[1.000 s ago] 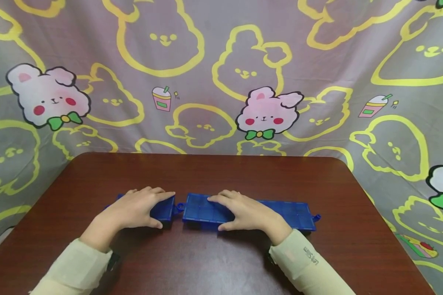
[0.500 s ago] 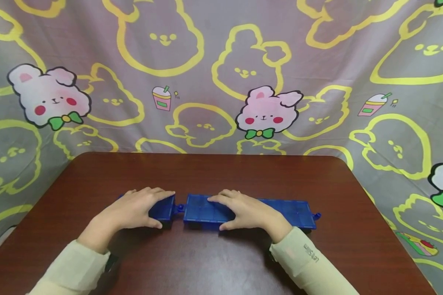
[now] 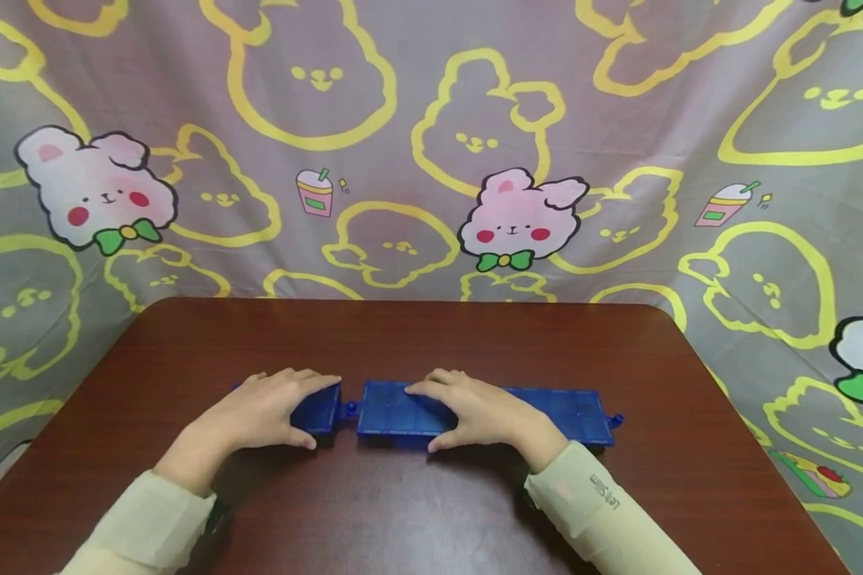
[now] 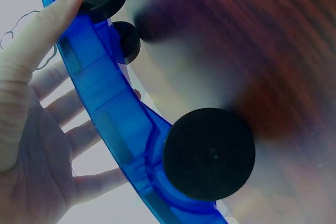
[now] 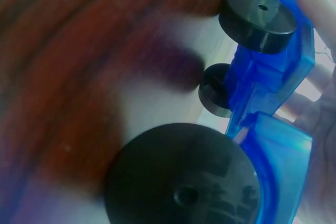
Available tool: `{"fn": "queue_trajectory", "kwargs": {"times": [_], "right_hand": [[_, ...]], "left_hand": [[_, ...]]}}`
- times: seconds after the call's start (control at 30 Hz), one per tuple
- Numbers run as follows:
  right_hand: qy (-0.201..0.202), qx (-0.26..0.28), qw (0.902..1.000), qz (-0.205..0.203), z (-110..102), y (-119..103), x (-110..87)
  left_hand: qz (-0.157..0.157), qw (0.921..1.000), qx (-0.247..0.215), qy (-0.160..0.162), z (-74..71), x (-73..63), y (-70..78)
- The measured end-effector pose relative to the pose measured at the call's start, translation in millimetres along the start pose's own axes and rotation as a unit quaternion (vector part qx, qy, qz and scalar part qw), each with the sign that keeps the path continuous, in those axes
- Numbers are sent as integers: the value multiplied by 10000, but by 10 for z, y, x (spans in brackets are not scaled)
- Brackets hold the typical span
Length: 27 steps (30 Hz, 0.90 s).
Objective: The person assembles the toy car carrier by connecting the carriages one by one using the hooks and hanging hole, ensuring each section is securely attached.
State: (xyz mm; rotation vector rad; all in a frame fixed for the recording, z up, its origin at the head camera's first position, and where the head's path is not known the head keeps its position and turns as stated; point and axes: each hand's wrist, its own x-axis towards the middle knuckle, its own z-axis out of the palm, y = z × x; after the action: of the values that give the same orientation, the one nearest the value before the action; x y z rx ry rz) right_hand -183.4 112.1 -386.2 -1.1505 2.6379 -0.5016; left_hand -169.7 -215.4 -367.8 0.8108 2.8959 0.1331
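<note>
Two blue see-through toy car bases with black wheels stand end to end on the brown table. In the head view my left hand [image 3: 262, 409] grips the left car base [image 3: 318, 410], thumb at its near edge and fingers over the top and far side. My right hand [image 3: 475, 411] holds the longer right car base [image 3: 397, 407] the same way around its middle. Between the two, a small blue hitch [image 3: 350, 409] joins their facing ends. Black wheels [image 4: 209, 153] show under the left base in the left wrist view, and a large wheel [image 5: 184, 177] fills the lower right wrist view.
The brown table [image 3: 431, 511] has rounded far corners. Behind it hangs a grey curtain [image 3: 374, 180] with yellow outlines and rabbit prints. Another blue hitch [image 3: 616, 421] sticks out from the right end of the long base.
The hitch showed an open ring a second ago; now a peg knob fills that spot. The right car base has tilted slightly at its left end. Both hands have stayed almost still.
</note>
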Motion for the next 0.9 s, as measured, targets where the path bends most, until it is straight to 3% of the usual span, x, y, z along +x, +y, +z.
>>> {"fn": "queue_trajectory", "kwargs": {"times": [0.53, 0.77, 0.9], "right_hand": [[51, -13, 10000, 27, -13, 32, -54], [480, 23, 9987, 160, -192, 164, -186], [770, 22, 9964, 351, -355, 289, -313]], "left_hand": [[-64, 10000, -18, -2, 9, -51, 2], [-145, 9984, -431, -324, -80, -42, -15], [-219, 9982, -535, -178, -167, -39, -31]]}}
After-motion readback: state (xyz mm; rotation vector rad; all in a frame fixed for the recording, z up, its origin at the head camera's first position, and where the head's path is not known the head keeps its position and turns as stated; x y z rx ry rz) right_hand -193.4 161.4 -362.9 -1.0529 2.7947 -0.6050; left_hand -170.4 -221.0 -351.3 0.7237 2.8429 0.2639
